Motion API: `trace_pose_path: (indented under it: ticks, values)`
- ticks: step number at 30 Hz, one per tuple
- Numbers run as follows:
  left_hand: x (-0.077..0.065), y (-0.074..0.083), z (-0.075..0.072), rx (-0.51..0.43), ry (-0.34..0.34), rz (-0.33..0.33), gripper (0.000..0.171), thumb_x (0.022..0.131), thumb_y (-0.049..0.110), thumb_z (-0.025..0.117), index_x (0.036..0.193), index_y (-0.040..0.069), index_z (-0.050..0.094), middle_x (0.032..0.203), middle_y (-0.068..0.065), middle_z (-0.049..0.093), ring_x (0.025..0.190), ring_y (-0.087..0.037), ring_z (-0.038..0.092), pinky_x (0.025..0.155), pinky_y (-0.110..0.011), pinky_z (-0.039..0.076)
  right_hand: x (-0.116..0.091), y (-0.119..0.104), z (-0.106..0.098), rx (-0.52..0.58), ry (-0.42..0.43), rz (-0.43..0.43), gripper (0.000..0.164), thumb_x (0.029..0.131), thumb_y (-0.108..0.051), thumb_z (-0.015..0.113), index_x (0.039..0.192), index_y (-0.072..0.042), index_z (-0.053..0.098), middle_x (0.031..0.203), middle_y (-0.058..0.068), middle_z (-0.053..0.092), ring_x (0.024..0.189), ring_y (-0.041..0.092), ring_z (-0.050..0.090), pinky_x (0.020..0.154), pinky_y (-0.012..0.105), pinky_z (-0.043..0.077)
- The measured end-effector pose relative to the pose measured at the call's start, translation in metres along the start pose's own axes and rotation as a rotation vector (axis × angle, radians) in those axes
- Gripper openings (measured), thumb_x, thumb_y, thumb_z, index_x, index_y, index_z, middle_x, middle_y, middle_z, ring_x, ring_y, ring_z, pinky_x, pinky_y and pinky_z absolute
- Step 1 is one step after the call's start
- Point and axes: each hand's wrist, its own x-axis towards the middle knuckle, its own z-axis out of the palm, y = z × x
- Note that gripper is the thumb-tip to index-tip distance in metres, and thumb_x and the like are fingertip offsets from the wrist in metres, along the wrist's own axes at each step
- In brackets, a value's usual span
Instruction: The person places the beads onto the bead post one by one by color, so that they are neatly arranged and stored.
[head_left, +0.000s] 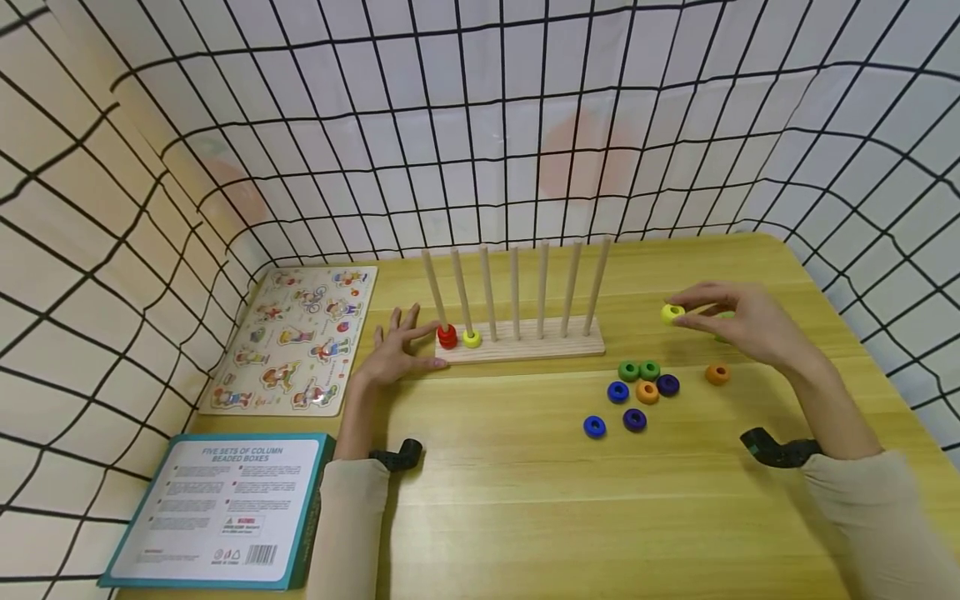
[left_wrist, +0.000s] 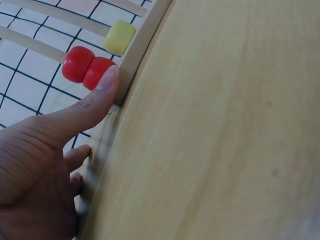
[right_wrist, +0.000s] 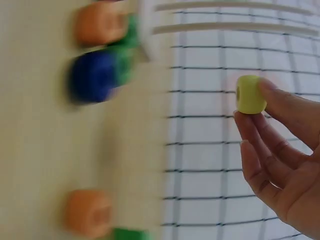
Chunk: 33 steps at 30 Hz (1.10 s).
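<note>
Yellow rounded bead (head_left: 672, 315) pinched in R hand (head_left: 753, 323), 3 o'clk of pale wooden peg rack (head_left: 525, 346); L hand (head_left: 393, 352) spread, touching 9 o'clk end.

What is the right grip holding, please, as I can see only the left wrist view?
Observer: The right grip holds a yellow bead.
Operator: Thank you; how many pegs does the rack have in all?
Observer: The rack has seven pegs.
Operator: Could you also tell me whether any orange beads lie loose?
Observer: Yes, two orange beads lie on the table.
</note>
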Motion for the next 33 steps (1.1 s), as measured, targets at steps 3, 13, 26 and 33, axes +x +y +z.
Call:
trace_pose_path:
  ticks: [3, 13, 26, 33]
  values:
    - [-0.001, -0.001, 0.000, 0.000, 0.000, -0.001, 0.077, 0.090, 0.032, 0.081, 0.157, 0.015, 0.045, 0.176, -0.015, -0.002, 0.159, -0.040, -0.022, 0.122, -0.067, -0.022, 0.012, -0.019, -0.011, 0.040, 0.056, -0.008, 0.029, 0.099, -0.020, 0.072, 0.126, -0.012, 0.074, 0.124, -0.014, 0.067, 0.095, -0.013, 0.060, 0.074, 0.011, 0.053]
    - [-0.001, 0.000, 0.002, -0.010, -0.005, 0.001, 0.077, 0.090, 0.032, 0.081, 0.157, 0.015, 0.045, 0.176, -0.015, -0.002, 0.159, -0.040, -0.022, 0.122, -0.067, -0.023, 0.053, -0.079, -0.034, 0.089, 0.178, -0.167, 0.028, 0.097, -0.016, 0.074, 0.124, -0.009, 0.076, 0.109, -0.024, 0.066, 0.103, -0.004, 0.059, 0.080, 0.006, 0.047]
    - [-0.002, -0.001, 0.000, -0.013, 0.002, -0.005, 0.077, 0.090, 0.030, 0.081, 0.157, 0.015, 0.045, 0.176, -0.015, -0.002, 0.159, -0.039, -0.023, 0.122, -0.066, -0.024, 0.095, -0.164, -0.005, 0.139, 0.117, -0.302, 0.027, 0.095, -0.016, 0.076, 0.122, -0.014, 0.077, 0.117, -0.003, 0.071, 0.099, 0.006, 0.060, 0.085, 0.016, 0.048]
    - [0.000, -0.001, -0.002, -0.001, 0.008, 0.003, 0.076, 0.090, 0.031, 0.081, 0.156, 0.016, 0.046, 0.176, -0.015, -0.001, 0.159, -0.040, -0.022, 0.123, -0.066, -0.023, 0.119, -0.195, 0.039, 0.210, -0.016, -0.384, 0.027, 0.094, -0.011, 0.076, 0.121, -0.009, 0.077, 0.120, 0.009, 0.073, 0.104, 0.014, 0.060, 0.092, 0.029, 0.048]
